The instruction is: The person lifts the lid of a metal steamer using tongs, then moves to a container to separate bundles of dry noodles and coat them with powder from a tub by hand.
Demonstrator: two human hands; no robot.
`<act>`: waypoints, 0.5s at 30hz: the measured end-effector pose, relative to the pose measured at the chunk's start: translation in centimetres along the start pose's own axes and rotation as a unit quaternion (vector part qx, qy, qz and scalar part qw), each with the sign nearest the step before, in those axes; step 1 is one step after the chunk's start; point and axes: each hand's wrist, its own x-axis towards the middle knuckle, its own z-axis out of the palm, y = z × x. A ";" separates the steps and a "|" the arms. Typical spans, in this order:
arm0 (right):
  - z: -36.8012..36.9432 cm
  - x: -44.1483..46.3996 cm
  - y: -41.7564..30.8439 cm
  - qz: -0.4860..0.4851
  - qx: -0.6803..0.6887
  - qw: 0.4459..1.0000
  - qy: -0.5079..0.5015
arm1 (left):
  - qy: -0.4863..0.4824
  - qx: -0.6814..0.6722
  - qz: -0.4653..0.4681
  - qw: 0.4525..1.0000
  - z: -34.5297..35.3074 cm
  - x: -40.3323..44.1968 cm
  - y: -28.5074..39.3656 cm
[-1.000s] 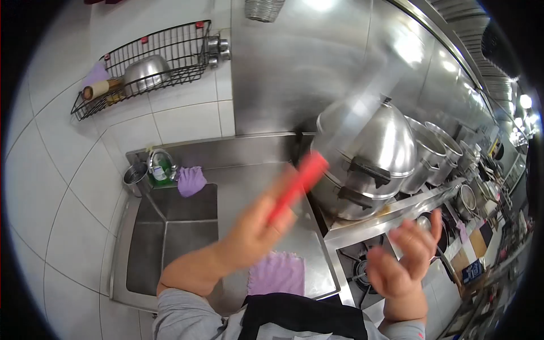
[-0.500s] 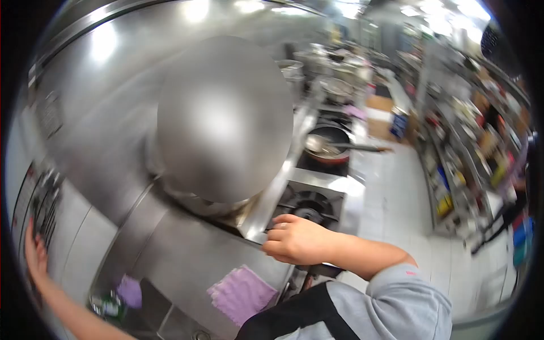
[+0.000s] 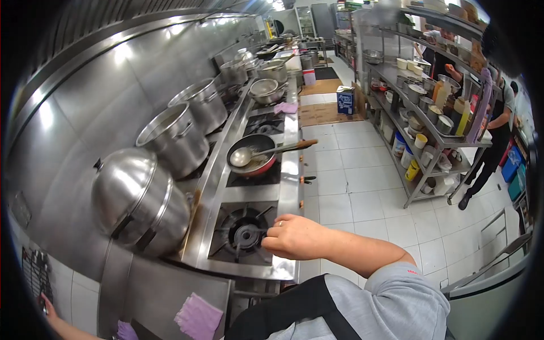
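At the lower left edge is my left hand (image 3: 50, 311), beside a dark wire rack (image 3: 37, 275) on the tiled wall. One finger points up; the rest are lost at the dark image border, so its grip is unclear. My right hand (image 3: 292, 237), with a ring on one finger, is curled palm down over the front edge of the stove, right of a bare gas burner (image 3: 245, 233). Nothing sticks out of it. Behind that burner, a red-sided frying pan (image 3: 255, 167) holds a ladle (image 3: 242, 157) resting across its rim.
A domed steel pot (image 3: 127, 187) and tall stockpots (image 3: 177, 144) line the left wall. Purple cloths (image 3: 198, 317) lie on the near counter. Across the aisle stands a loaded shelf unit (image 3: 408, 102); a person (image 3: 498, 124) is beside it. A blue tin (image 3: 344, 102) stands on cardboard.
My view has pulled back and turned, so the large blurred dome now appears as a smaller pot at left. My left hand sits lower in view; my right hand stays curled near the burner.
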 end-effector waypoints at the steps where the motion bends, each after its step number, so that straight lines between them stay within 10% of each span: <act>1: -0.9 -2.3 1.3 0.025 -0.008 1.000 -0.009 | 0.016 -0.024 0.014 0.999 2.0 -2.1 -0.1; 8: -7.0 -18.1 9.7 0.193 -0.029 0.978 -0.068 | -0.184 -0.360 -0.134 0.905 19.3 -34.4 -8.3; 12: -8.3 -23.9 12.8 0.246 -0.017 0.966 -0.075 | -0.339 -0.084 -0.126 0.929 24.9 -64.0 -14.3; 15: -8.6 -27.3 15.6 0.299 0.018 0.952 -0.056 | -0.554 0.007 -0.128 0.822 27.2 -76.7 -18.5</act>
